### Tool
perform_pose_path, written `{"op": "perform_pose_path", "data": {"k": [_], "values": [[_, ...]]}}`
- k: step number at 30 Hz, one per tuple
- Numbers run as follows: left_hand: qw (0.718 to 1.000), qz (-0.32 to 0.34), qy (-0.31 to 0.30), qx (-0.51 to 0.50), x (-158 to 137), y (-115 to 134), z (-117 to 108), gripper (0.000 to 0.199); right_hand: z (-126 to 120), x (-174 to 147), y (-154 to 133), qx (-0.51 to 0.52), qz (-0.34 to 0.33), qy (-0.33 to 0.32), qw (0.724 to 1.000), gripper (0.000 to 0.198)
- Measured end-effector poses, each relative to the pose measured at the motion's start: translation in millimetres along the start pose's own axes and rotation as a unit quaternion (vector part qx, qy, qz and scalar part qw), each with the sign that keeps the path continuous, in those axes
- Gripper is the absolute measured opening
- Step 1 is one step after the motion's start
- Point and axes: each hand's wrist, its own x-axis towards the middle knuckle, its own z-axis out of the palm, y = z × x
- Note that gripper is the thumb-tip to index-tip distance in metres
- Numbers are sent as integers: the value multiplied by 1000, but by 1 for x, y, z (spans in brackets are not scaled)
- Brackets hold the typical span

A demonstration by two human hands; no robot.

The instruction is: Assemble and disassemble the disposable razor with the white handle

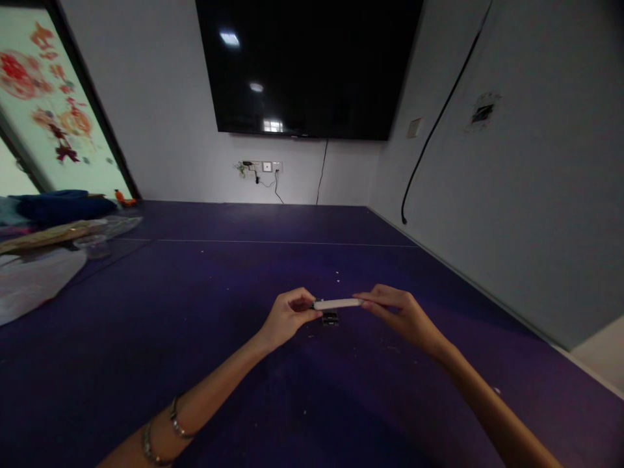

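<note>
A thin, flat white object (337, 303), whose kind I cannot make out, is stretched level between my two hands above the purple surface. My left hand (291, 313) pinches its left end between thumb and fingers, where a small dark bit shows at the fingertips. At the right end, my right hand (391, 308) holds it the same way. Just below the white object, a small black item (330, 318) lies on the surface, partly covered from view. Two bracelets circle my left forearm.
The purple surface (219, 364) reaches back to the wall, with small white specks on it. At the left lie a white plastic bag (39, 279), a clear cup (93, 246) and dark blue cloth (65, 207). A black cable (431, 133) hangs along the right wall; a television (312, 65) is mounted ahead.
</note>
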Motion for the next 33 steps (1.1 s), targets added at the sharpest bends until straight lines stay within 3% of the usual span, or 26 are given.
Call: {"op": "perform_pose_path", "data": {"k": [19,33], "values": [[1000,22,-7,-3,-3,4,0,14,2,-2,-9,6,4,28,1000,27],[999,27,-19,-5,-5,9,3,13,0,-6,-19,-62,-2,37,997,28]]}}
